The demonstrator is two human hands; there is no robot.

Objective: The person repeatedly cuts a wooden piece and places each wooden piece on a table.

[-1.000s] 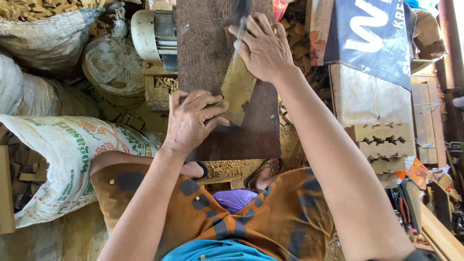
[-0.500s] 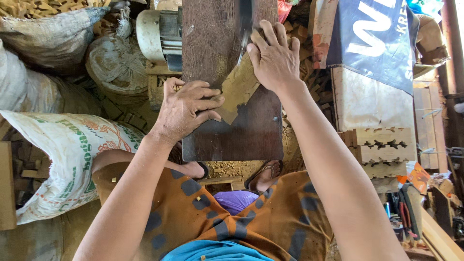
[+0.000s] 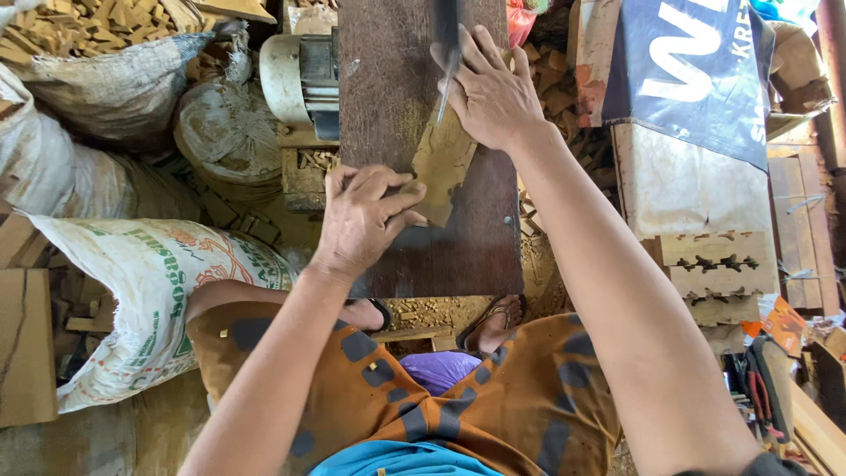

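Two hands press a thin wooden piece against a saw blade

The left hand (image 3: 366,220) lies flat and half curled on the near end of a thin tan wooden piece (image 3: 443,167), fingers bent over its edge and pinning it down rather than gripping round it. The right hand (image 3: 489,92) rests on the far end of the same piece, fingers spread and pressing, with nothing closed in the palm. Between the two, a narrow blade (image 3: 447,70) comes down to the wood just beside the right hand's index finger, and looks blurred.

The piece sits on a dark worn saw table (image 3: 388,106), a little to the right of its middle. Left of the table stands a pale motor (image 3: 295,75). Further left are grey sacks (image 3: 106,88) filled with wood offcuts and a white printed sack (image 3: 132,291). Below the table edge are the person's knees in orange patterned cloth and two sandalled feet on sawdust. To the right hangs a blue banner (image 3: 696,62) above notched wooden blocks (image 3: 718,264).

The clear risk, as I judge it, is the right fingers sitting so near the blade: a snag or a sudden give in the thin wood could carry them into the teeth. The piece could also twist under uneven pressure and bind
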